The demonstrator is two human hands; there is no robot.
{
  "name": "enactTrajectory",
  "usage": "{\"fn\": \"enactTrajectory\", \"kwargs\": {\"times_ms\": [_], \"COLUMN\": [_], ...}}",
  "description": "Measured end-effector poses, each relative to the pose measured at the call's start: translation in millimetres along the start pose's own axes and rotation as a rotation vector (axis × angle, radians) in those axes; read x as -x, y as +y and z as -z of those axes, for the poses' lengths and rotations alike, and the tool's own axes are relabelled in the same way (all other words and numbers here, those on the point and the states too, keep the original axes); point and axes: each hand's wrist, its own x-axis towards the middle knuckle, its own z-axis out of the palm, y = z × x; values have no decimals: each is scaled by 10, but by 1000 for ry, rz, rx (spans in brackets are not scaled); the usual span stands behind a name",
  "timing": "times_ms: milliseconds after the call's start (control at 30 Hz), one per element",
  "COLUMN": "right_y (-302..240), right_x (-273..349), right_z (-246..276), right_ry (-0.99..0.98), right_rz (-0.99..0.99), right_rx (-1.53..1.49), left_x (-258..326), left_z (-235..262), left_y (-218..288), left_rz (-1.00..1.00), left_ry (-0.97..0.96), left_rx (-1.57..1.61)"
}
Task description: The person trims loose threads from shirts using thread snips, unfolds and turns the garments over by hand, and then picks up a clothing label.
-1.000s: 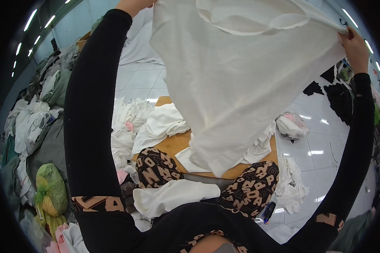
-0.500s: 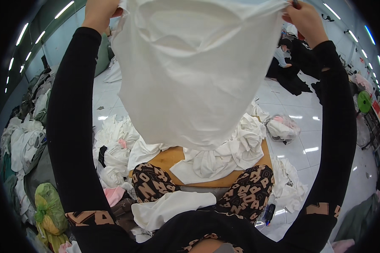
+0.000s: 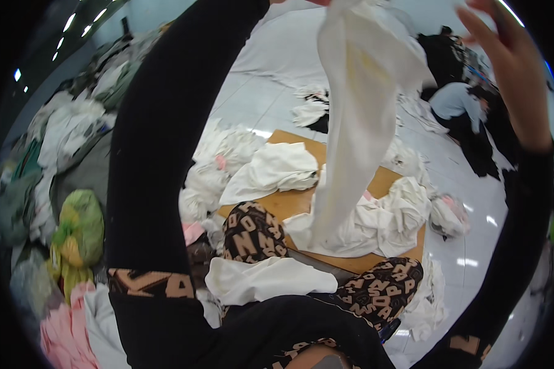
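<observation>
At the top edge, my left hand is mostly cut off by the frame. Its fingers are closed on a piece of white cloth, which hangs down in a long narrow fold with faint yellowish marks. My right hand is raised at the upper right, apart from the cloth, its fingers spread and blurred. A dark smear by those fingers cannot be made out. Below the hanging cloth, a heap of white cloth and a folded white piece lie on a tan board. Another white piece rests across my lap.
Piles of grey and white fabric rise at the left, near a green-yellow bag and pink cloth. A clear bag sits right of the board. Another person bends over black cloth at the far right.
The cloth was stretched wide between both hands; now it hangs from my left hand alone. My right hand has let go and moved right, while my left arm swung toward the middle.
</observation>
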Motion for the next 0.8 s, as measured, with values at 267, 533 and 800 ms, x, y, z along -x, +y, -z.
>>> {"fn": "enactTrajectory", "kwargs": {"times_ms": [267,533,800], "right_y": [-610,-1405,-1422], "right_x": [1674,3326,3800], "right_z": [-898,-1909,-2198], "right_ry": [-882,-1164,-1075], "right_rz": [-444,-449,-741], "right_rx": [-584,-1072,-1435], "left_x": [1638,1982,2909], "left_z": [-1479,-1310,-1285], "left_y": [-1572,-1491,1045], "left_rz": [897,631,341], "left_ry": [51,183,-1078], "left_rx": [262,-22,1322]}}
